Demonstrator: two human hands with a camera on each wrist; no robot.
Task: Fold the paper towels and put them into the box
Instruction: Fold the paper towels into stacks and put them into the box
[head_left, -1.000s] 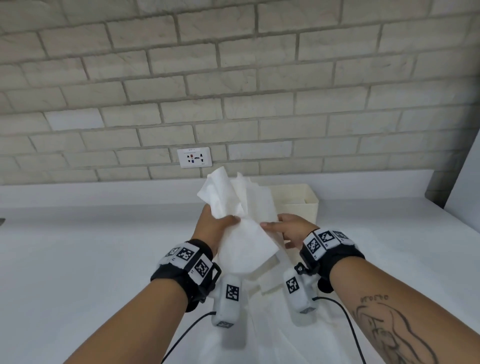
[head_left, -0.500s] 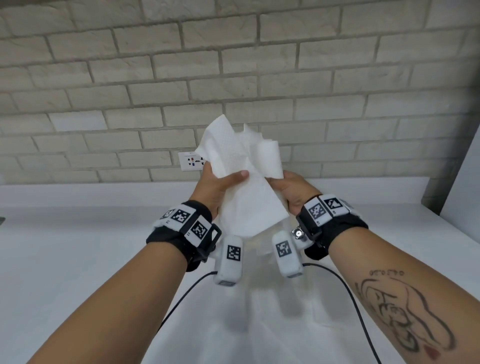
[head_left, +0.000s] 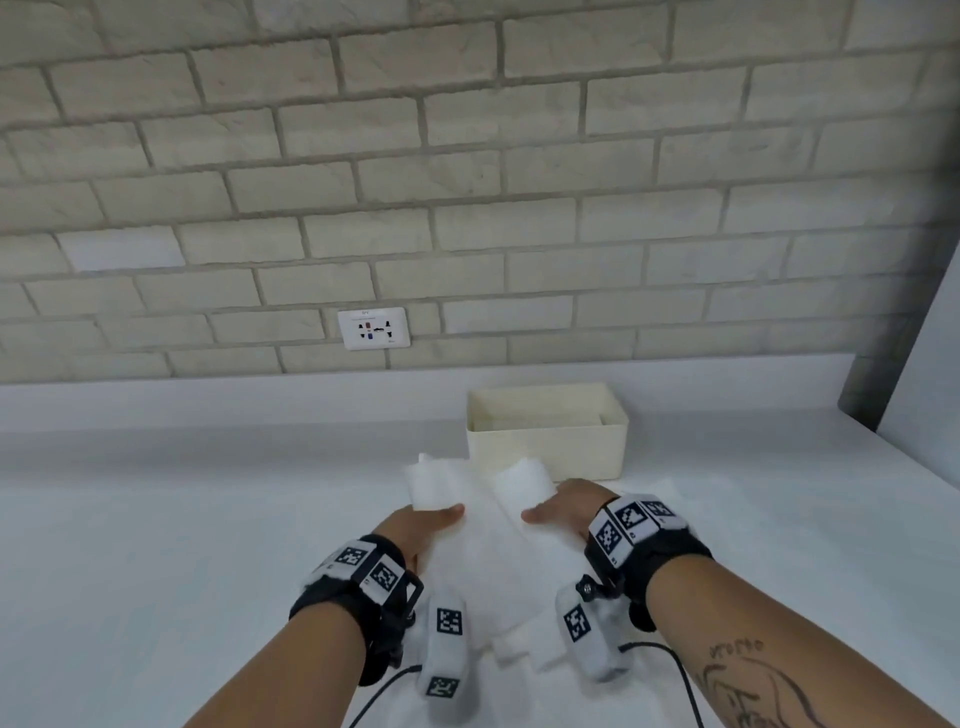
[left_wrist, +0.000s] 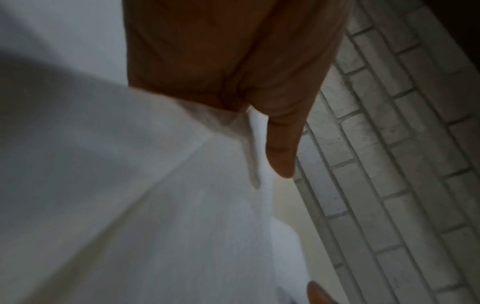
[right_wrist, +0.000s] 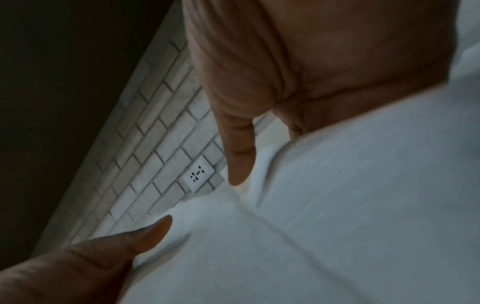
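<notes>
Left hand and right hand gripping paper towel corners, box behind

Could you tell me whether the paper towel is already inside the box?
Not yet: the paper towel lies on the counter before the box, held by the left hand and right hand.

Pale brick wall with a socket above a white counter.

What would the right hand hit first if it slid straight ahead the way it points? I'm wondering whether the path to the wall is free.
Probably the box. The right hand, gripping the paper towel, points toward its front wall, just ahead on the counter; depth is uncertain.
</notes>
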